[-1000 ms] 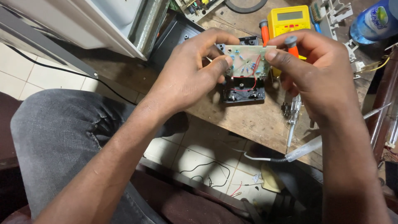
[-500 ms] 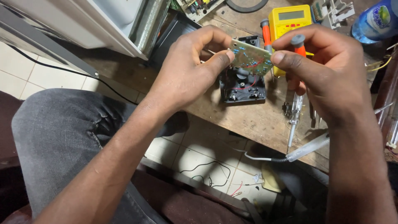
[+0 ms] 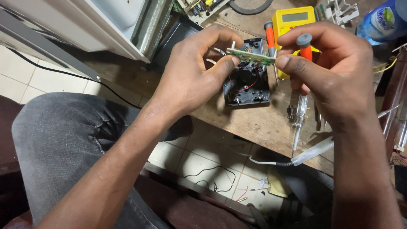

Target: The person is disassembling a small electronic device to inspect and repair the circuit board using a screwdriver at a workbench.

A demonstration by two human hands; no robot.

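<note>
We see the left hand (image 3: 190, 80) pinching the left end of a small green board (image 3: 250, 57), thumb and fingers clamped on it. The board hangs edge-on just above an open black case (image 3: 247, 87) near the workbench's (image 3: 237, 123) front edge. The right hand (image 3: 335, 72) clamps the board's right end, an orange screwdriver (image 3: 305, 47) tucked in its fingers.

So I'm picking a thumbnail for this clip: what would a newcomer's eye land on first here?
First, the small green circuit board pinched edge-on between the left hand and the right hand, held above the wooden bench. Right under it lies an open black plastic case with red wires inside. Behind the hands, a bright yellow multimeter stands out at the top of the bench.
</note>
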